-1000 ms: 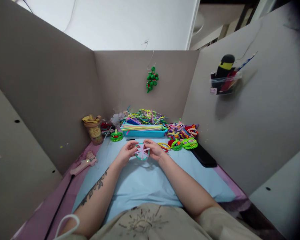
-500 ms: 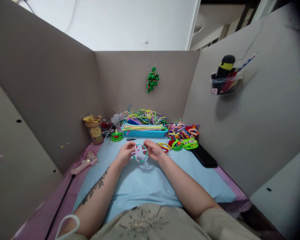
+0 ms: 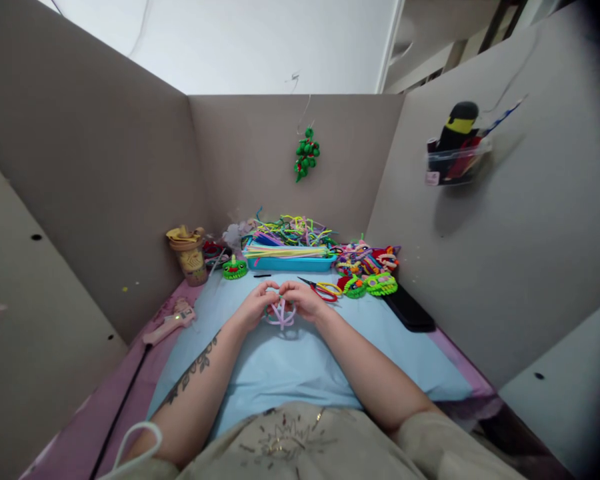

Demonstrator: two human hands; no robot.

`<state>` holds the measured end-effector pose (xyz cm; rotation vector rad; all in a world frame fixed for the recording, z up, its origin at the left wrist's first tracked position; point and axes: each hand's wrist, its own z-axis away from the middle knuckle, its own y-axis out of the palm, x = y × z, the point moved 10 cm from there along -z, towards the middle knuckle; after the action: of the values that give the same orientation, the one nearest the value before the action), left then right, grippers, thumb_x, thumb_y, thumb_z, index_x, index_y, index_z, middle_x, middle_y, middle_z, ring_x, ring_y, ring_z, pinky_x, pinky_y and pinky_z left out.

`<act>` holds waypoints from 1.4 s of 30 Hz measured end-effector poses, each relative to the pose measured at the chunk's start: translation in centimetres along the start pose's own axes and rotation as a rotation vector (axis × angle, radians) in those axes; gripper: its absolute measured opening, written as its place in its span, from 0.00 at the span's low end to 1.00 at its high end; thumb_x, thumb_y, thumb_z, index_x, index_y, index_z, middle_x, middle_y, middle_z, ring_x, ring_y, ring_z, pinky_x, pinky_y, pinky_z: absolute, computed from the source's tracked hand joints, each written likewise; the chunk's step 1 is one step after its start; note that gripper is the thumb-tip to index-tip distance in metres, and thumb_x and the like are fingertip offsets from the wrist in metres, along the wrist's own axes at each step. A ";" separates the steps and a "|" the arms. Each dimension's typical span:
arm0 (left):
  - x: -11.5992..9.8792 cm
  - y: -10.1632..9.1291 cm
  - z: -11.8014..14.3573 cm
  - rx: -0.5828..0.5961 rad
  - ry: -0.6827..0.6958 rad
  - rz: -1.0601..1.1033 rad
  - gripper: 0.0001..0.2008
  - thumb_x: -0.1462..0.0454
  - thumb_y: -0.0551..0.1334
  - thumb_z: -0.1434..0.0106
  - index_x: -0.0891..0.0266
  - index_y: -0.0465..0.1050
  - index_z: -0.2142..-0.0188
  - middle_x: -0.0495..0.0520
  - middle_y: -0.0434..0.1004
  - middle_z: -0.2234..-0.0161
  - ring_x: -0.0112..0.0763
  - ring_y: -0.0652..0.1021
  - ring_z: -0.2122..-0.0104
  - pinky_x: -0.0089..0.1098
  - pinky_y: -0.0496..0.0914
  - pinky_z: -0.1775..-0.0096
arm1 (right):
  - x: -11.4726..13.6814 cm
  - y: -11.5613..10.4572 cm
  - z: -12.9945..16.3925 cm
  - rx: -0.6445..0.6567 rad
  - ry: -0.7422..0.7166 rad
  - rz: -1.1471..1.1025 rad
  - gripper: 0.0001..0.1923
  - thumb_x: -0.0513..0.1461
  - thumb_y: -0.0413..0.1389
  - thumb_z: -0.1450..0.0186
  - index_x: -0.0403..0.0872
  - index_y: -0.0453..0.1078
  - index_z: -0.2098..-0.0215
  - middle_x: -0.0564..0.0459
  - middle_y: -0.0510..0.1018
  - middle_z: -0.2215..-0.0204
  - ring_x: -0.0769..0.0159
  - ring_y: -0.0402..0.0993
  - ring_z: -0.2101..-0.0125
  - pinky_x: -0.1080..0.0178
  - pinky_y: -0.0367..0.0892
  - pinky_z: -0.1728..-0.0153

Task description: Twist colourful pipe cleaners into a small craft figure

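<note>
Between my two hands, above the blue cloth (image 3: 290, 373), is a small frame of bent pipe cleaners (image 3: 283, 319), lilac strips crossing over a teal ring. My left hand (image 3: 256, 304) pinches its left and upper edge. From the other side my right hand (image 3: 303, 300) grips the upper right edge, and the fingertips of both hands nearly meet at the top. Part of the teal ring is hidden behind the fingers. Just beyond my right hand lie scissors (image 3: 329, 291) with red and yellow handles, their dark blades pointing left.
A blue tray (image 3: 290, 264) of colourful pipe cleaners stands at the back. Green fuzzy pieces (image 3: 381, 285) and a black phone-like slab (image 3: 413, 312) lie right. At left are a pink glue gun (image 3: 170, 327) and a lidded cup (image 3: 189, 260). Grey panels enclose the table.
The pipe-cleaner frame has tilted, so its crossed lilac strips now face me and the ring shows less. My hands have drawn together at its top, leaving the scissors more exposed.
</note>
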<state>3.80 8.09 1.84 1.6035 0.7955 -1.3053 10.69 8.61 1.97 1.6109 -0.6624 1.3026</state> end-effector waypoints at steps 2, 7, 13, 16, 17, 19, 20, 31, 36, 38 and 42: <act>-0.1 0.0 0.1 -0.003 -0.007 0.034 0.17 0.65 0.63 0.51 0.61 0.61 0.62 0.43 0.66 0.82 0.22 0.67 0.84 0.22 0.57 0.80 | 0.0 0.2 0.0 -0.003 -0.006 -0.009 0.08 0.32 0.55 0.56 0.44 0.66 0.76 0.57 0.73 0.84 0.72 0.66 0.83 0.69 0.57 0.80; -0.6 0.2 0.3 -0.029 0.004 0.106 0.17 0.66 0.63 0.53 0.60 0.60 0.64 0.42 0.66 0.83 0.22 0.66 0.84 0.22 0.57 0.81 | 0.2 -0.1 -0.2 -0.023 -0.049 -0.036 0.07 0.31 0.53 0.56 0.45 0.65 0.77 0.58 0.72 0.84 0.72 0.66 0.83 0.70 0.56 0.81; -0.6 0.0 0.2 -0.041 0.019 0.127 0.16 0.66 0.62 0.53 0.60 0.60 0.65 0.41 0.65 0.83 0.21 0.66 0.85 0.21 0.57 0.81 | -0.2 -0.5 -0.4 -0.049 -0.036 -0.091 0.08 0.31 0.53 0.57 0.45 0.66 0.78 0.59 0.70 0.86 0.73 0.64 0.84 0.70 0.56 0.81; -0.7 -0.3 0.2 -0.060 0.028 0.124 0.15 0.67 0.62 0.53 0.60 0.60 0.66 0.41 0.64 0.84 0.21 0.65 0.85 0.21 0.55 0.82 | -0.3 -0.5 -0.4 -0.061 -0.021 -0.100 0.08 0.31 0.52 0.58 0.45 0.66 0.78 0.59 0.70 0.87 0.73 0.63 0.84 0.70 0.56 0.82; -0.7 -0.3 0.2 -0.065 0.030 0.124 0.15 0.67 0.62 0.53 0.60 0.60 0.66 0.41 0.64 0.84 0.20 0.65 0.85 0.21 0.55 0.82 | -0.3 -0.5 -0.4 -0.063 -0.015 -0.100 0.08 0.31 0.52 0.58 0.45 0.66 0.78 0.59 0.70 0.87 0.73 0.63 0.84 0.70 0.56 0.82; -0.8 -0.3 0.2 -0.071 0.030 0.125 0.14 0.67 0.61 0.53 0.59 0.59 0.67 0.40 0.63 0.85 0.20 0.63 0.86 0.21 0.54 0.82 | -0.4 -0.5 -0.4 -0.069 -0.007 -0.106 0.08 0.31 0.52 0.58 0.45 0.65 0.78 0.59 0.70 0.87 0.73 0.64 0.84 0.70 0.56 0.82; -0.9 -0.4 0.2 -0.077 0.027 0.125 0.14 0.67 0.61 0.52 0.59 0.59 0.67 0.40 0.63 0.85 0.19 0.63 0.86 0.21 0.54 0.82 | -0.4 -0.6 -0.4 -0.071 -0.007 -0.110 0.07 0.31 0.52 0.57 0.45 0.65 0.78 0.59 0.70 0.87 0.73 0.64 0.84 0.70 0.56 0.82; 0.1 -0.1 0.2 -0.026 -0.064 0.127 0.17 0.65 0.64 0.53 0.62 0.61 0.64 0.47 0.71 0.81 0.29 0.73 0.82 0.25 0.62 0.80 | -0.9 0.1 -0.4 0.044 0.002 -0.061 0.08 0.35 0.58 0.52 0.44 0.66 0.73 0.55 0.75 0.83 0.71 0.69 0.83 0.69 0.62 0.80; 0.0 0.1 0.1 -0.011 -0.027 0.172 0.17 0.65 0.64 0.53 0.62 0.61 0.64 0.46 0.71 0.82 0.29 0.73 0.83 0.25 0.62 0.80 | -0.7 1.1 0.0 0.108 0.006 -0.120 0.11 0.40 0.60 0.50 0.45 0.64 0.71 0.56 0.74 0.84 0.71 0.68 0.84 0.70 0.60 0.82; -0.2 0.3 0.1 0.004 -0.014 0.180 0.17 0.65 0.64 0.52 0.62 0.60 0.64 0.46 0.71 0.82 0.29 0.73 0.83 0.25 0.63 0.80 | -0.8 1.4 0.0 0.130 0.003 -0.140 0.12 0.40 0.60 0.49 0.46 0.63 0.71 0.57 0.73 0.84 0.72 0.67 0.84 0.71 0.59 0.83; -0.4 0.8 0.3 0.019 0.002 0.189 0.16 0.65 0.63 0.52 0.61 0.59 0.64 0.47 0.72 0.82 0.30 0.73 0.83 0.25 0.63 0.80 | -1.1 1.4 -0.1 0.139 0.000 -0.172 0.12 0.40 0.60 0.50 0.46 0.62 0.71 0.57 0.72 0.84 0.71 0.66 0.84 0.70 0.60 0.83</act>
<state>4.29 7.57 2.44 1.6526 0.6179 -1.1789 9.11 7.98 1.42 1.7390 -0.4304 1.2440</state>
